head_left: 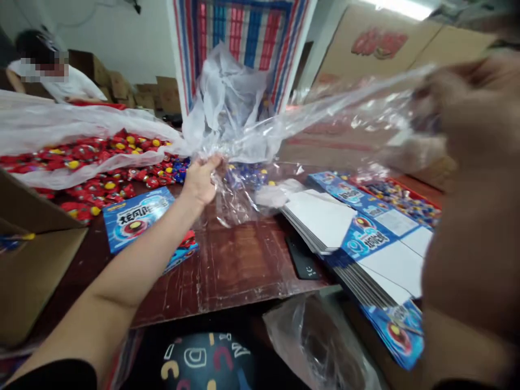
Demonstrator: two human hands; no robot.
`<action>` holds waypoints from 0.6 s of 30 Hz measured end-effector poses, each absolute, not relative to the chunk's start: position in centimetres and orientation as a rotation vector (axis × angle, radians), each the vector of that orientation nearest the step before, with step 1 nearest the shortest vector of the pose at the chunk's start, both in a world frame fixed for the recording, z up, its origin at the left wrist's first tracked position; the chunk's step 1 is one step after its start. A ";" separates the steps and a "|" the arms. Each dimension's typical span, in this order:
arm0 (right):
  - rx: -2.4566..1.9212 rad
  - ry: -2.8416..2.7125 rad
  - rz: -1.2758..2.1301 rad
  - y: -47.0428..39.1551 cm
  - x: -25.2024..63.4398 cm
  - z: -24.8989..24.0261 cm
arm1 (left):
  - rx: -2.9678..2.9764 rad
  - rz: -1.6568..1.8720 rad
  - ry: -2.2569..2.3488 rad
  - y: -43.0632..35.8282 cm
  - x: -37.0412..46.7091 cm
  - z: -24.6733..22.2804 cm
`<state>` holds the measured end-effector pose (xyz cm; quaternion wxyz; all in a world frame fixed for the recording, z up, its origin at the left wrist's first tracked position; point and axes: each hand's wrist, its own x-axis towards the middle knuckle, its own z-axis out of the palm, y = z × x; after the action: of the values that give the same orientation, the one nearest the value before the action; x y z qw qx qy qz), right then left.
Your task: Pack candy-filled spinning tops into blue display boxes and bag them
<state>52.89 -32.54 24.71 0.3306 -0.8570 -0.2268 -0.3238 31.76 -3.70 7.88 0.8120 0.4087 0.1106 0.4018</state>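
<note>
My left hand is closed on one end of a clear plastic bag, over the middle of the table. To the right the bag is stretched out in the air toward my right hand, raised close to the camera. That hand is blurred, but its fingers appear pinched on the plastic. Below my left forearm lies a blue printed box, partly hidden by the arm. Behind my left hand, red spinning-top-like toys are piled beside white sheer plastic, with some blue ones near the wrist.
Stacks of flat printed cartons lie on the right, with a black phone-like slab beside them. An open cardboard box stands at left. A striped woven bag rises at the back. Another person is at far left.
</note>
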 end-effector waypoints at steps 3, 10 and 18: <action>-2.301 -0.730 -0.903 -32.9 50.3 23.2 | 1.194 1.053 0.196 -1.4 30.5 11.1; -1.532 -2.214 -0.525 -24.8 39.7 26.0 | 2.001 0.666 -0.187 -7.1 26.3 15.9; -1.679 -1.869 -0.249 -22.1 40.9 22.7 | 2.324 0.553 0.053 -2.3 15.9 20.0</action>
<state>40.90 -22.10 22.75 0.3036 -0.6335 -0.7055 -0.0941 15.86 -2.28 20.05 0.3671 0.9047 0.0205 0.2153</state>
